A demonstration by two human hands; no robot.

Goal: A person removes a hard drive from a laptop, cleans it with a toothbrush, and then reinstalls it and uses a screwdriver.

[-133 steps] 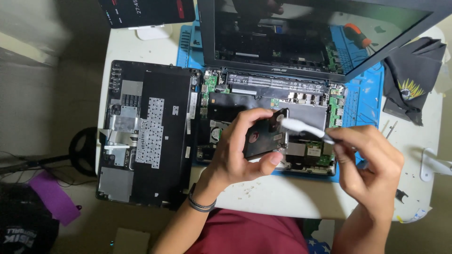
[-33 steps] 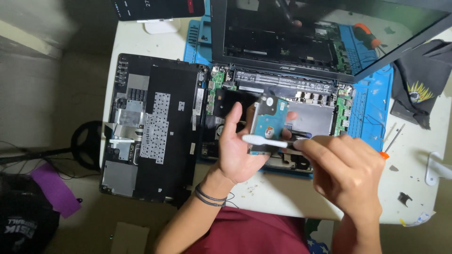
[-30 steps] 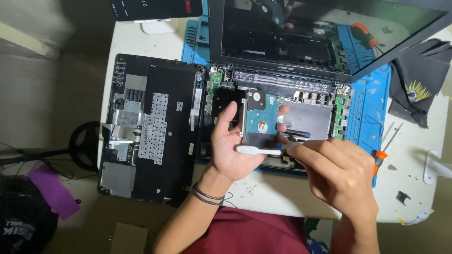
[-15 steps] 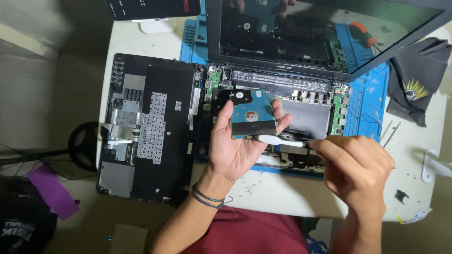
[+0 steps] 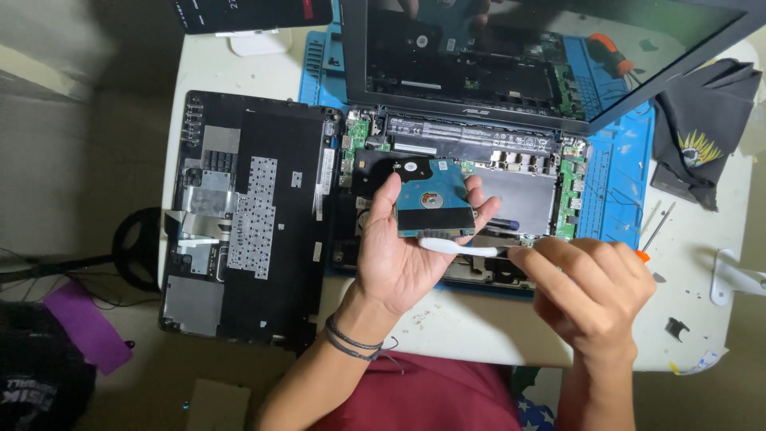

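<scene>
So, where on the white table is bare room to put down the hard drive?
Bare tabletop lies along the near edge, between the opened laptop base and the person's body, partly under the left hand and right hand. Right of the blue mat is cluttered: a dark cloth, a screwdriver, small scraps. The removed bottom cover fills the left side.

One head-worn camera looks steeply down at close range, the left hand (image 5: 399,255) mid-frame, the opened laptop (image 5: 479,152) just beyond it, and the table (image 5: 471,327) beneath.
</scene>
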